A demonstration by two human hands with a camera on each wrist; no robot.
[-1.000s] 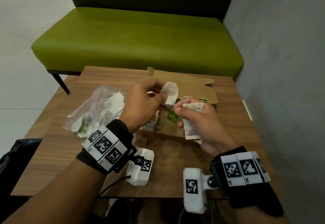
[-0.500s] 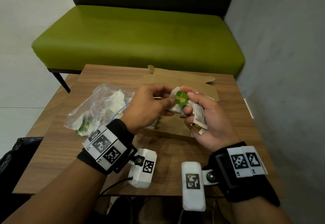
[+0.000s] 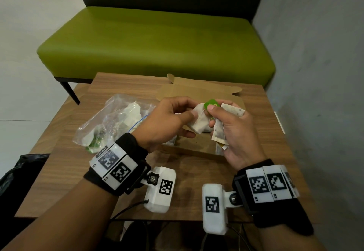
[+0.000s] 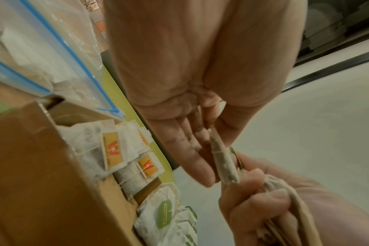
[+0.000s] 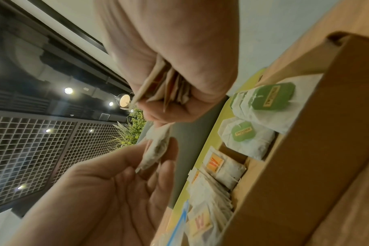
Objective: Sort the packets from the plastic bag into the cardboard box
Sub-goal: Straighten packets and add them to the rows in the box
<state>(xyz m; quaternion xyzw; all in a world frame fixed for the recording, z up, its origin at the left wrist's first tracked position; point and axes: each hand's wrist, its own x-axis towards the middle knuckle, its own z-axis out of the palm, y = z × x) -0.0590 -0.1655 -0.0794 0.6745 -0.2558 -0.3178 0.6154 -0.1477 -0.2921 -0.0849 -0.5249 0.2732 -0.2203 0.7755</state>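
From the head camera, the left hand [image 3: 167,120] pinches a white paper tea packet with a green round tag [image 3: 201,120] above the open brown cardboard box [image 3: 197,91]. The right hand [image 3: 234,132] clamps a fan of speckled white packets [image 3: 230,111]. A clear plastic bag [image 3: 114,120] lies left on the wooden table [image 3: 59,172].

In the left wrist camera, orange-tagged packets [image 4: 114,149] and green-tagged packets [image 4: 164,214] sit in separate rows in the box.

In the right wrist camera, the pinched packet [image 5: 156,148] shows edge-on.
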